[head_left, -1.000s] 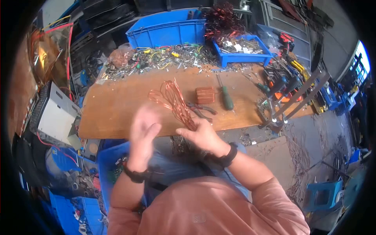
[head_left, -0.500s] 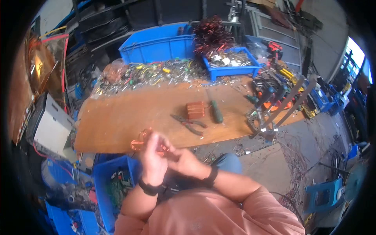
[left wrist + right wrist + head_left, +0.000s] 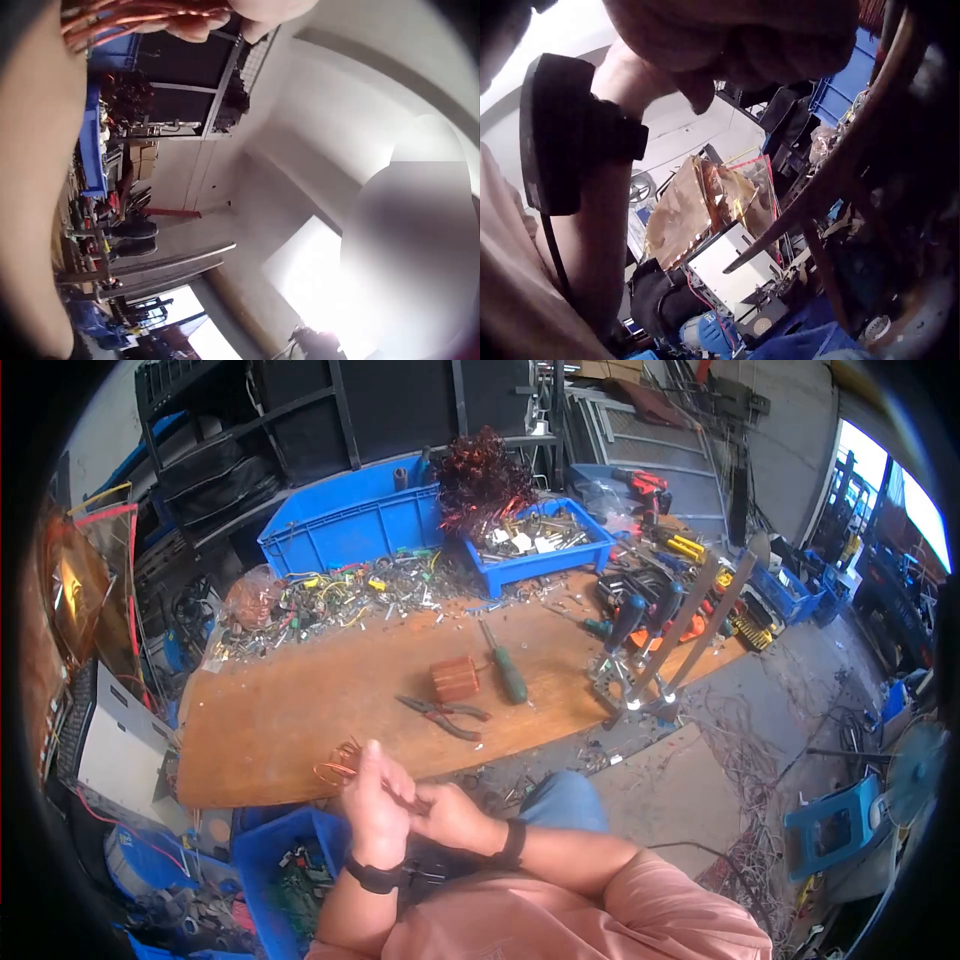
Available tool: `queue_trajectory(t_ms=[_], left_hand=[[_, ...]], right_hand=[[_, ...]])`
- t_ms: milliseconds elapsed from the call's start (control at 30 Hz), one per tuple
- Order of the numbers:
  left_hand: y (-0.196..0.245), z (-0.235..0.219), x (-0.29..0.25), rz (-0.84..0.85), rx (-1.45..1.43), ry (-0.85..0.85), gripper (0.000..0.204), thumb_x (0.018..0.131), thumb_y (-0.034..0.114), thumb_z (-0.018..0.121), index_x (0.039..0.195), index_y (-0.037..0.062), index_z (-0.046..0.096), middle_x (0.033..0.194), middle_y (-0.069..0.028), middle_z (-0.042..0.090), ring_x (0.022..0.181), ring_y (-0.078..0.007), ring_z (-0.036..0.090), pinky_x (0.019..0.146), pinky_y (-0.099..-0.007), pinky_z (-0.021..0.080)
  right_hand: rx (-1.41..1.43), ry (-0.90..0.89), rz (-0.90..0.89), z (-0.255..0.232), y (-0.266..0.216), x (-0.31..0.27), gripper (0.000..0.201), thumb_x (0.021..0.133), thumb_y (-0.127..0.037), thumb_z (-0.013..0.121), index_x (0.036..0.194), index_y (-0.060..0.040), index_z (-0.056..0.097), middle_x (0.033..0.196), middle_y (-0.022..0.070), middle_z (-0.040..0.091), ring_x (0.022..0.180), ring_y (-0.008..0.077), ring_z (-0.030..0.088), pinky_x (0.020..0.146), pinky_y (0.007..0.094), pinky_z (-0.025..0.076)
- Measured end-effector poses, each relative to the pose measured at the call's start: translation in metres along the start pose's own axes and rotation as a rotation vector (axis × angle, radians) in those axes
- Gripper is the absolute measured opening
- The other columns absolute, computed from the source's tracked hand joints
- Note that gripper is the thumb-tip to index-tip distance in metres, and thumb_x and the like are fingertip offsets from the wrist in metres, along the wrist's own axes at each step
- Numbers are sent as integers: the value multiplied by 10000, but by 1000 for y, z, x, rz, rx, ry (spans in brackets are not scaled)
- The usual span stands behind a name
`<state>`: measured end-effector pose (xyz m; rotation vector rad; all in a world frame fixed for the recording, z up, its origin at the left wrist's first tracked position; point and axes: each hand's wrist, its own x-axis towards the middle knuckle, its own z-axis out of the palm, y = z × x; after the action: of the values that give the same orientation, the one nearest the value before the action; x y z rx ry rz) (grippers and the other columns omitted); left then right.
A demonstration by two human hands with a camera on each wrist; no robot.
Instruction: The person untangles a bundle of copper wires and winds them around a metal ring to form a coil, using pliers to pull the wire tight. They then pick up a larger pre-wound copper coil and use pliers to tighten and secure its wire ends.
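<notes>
A looped bundle of copper wire [image 3: 338,768] is held in front of the body, near the front edge of the wooden table [image 3: 270,710]. My left hand [image 3: 378,815] grips its middle, with loops sticking out past the fingers; the left wrist view shows the copper strands [image 3: 135,22] beside the curled fingers. Close against it, my right hand [image 3: 455,818] grips the bundle's other end, most of which the hands hide. Beyond them on the table lie pliers [image 3: 445,715] with dark handles, a block of wound copper wire [image 3: 455,679] and a green-handled screwdriver [image 3: 510,678].
Scrap pieces [image 3: 340,600] are heaped along the table's back, before a large blue bin [image 3: 350,520]. A blue tray [image 3: 545,565] of metal parts stands right of it. Upright metal bars [image 3: 690,620] rise at the right end. A blue crate [image 3: 260,870] sits below, left.
The left hand came from apart and took hold of the copper wire bundle beside the right hand. Both hands drew the bundle back toward the body, off the table's middle. The head view has shifted.
</notes>
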<state>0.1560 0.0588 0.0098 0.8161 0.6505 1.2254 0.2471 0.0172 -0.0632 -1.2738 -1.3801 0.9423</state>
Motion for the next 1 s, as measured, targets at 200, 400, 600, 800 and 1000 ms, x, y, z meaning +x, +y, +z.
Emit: queue_trajectory(t_ms=[200,400,600,800,1000], left_hand=[[31,-30,42,-158,-322,96,341,885,418,609,699,180,451,566,38,366,501,-130,369,498,-294,327],[21,-24,38,-189,-306,-1,242,893,377,623,862,142,572,721,-12,569,688,-191,558,688,-342,454],[9,-37,49,105,10,-355,534,909,360,600,1292,33,424,1191,-152,549,1059,-280,571,919,-454,459],[-13,-120,70,443,1063,194,388,753,161,752,1062,9,572,1107,-139,561,1047,-325,525,924,-412,415],[-3,-140,86,790,1472,336,266,687,85,731,894,2,586,1067,-170,543,1052,-371,470,916,-467,389]], right_hand=[[-113,24,-188,-28,-16,-11,354,837,-199,668,1120,1,590,999,235,638,920,399,617,783,416,493],[-111,53,-182,-39,-18,-16,247,886,-144,622,1081,7,620,935,184,669,841,303,654,744,367,510],[427,143,180,-64,-47,-5,201,942,-192,575,997,-19,661,724,8,624,607,69,571,526,203,435],[417,441,-18,-125,-92,61,208,934,-211,577,862,-21,624,673,11,592,521,75,528,463,228,408],[259,741,-266,-202,-120,193,218,919,-186,583,799,-7,615,618,21,555,496,93,505,434,257,398]])
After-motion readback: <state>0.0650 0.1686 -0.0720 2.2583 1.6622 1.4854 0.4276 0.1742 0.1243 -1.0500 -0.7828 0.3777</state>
